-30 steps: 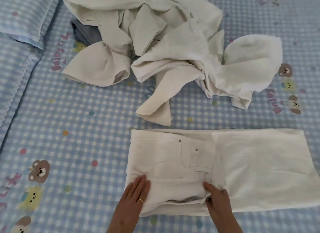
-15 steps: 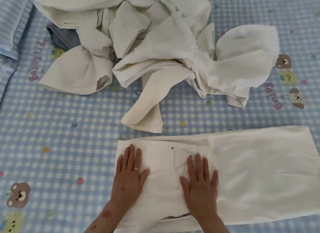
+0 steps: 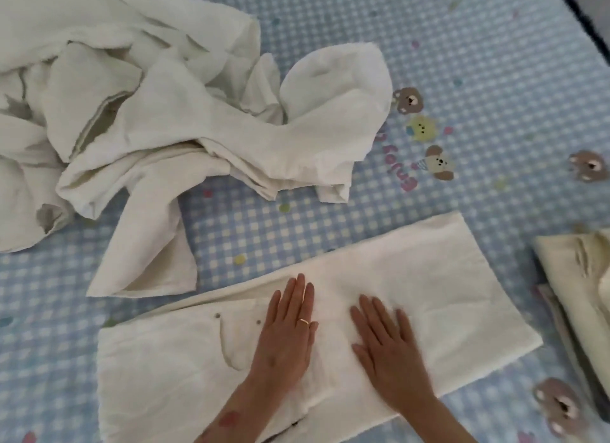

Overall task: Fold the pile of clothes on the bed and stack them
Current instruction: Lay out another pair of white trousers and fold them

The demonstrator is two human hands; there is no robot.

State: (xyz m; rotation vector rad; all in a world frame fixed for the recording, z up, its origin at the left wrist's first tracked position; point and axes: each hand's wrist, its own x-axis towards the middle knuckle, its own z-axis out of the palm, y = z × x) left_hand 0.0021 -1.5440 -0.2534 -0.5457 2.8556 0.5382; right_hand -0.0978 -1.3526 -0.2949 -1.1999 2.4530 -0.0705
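Note:
A pair of cream trousers [image 3: 429, 277] lies folded lengthwise across the bed in front of me, waistband and pocket at the left, legs stretching right. My left hand [image 3: 287, 337] lies flat on the cloth just right of the pocket, fingers straight, a ring on one finger. My right hand [image 3: 386, 350] presses flat on the trousers beside it, fingers spread. A crumpled pile of white and cream clothes [image 3: 158, 112] fills the upper left. A stack of folded cream clothes [image 3: 581, 277] sits at the right edge, partly cut off.
The bed sheet [image 3: 495, 63] is blue checked with bear prints. A loose cream trouser leg [image 3: 148, 244] from the pile reaches down close to the folded trousers. The bed's dark edge [image 3: 584, 20] runs along the top right corner.
Both hands have slid rightwards along the trousers, from the waistband to past the pocket, staying flat. The view has swung right, bringing the folded stack into sight.

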